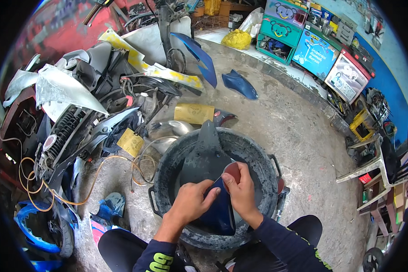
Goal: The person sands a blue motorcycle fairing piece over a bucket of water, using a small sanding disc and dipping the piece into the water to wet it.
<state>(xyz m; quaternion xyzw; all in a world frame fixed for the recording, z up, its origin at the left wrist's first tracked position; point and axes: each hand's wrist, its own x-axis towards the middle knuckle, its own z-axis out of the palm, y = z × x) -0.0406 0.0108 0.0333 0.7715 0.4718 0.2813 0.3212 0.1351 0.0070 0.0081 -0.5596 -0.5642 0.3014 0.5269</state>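
Observation:
A round black basin (pixel 264 156) with side handles stands on the floor between my knees. Over it my left hand (pixel 191 203) grips the edge of a dark blue body panel (pixel 216 221), thumb on top. My right hand (pixel 243 194) pinches a round reddish-brown sandpaper disc (pixel 233 171) against the panel's upper end. The fingers under the panel are partly hidden. Behind both hands, a matte dark grey plastic panel (pixel 206 156) lies in the basin, its pointed end resting over the far rim.
Loose motorcycle fairings and frame parts (pixel 72 90) crowd the left, with a thin hose (pixel 99 165) looping across the concrete. Yellow sandpaper sheets (pixel 194 113) and a blue panel piece (pixel 240 84) lie beyond the basin. Drawers (pixel 279 29) stand far right, a pale plastic stool (pixel 371 167) nearer.

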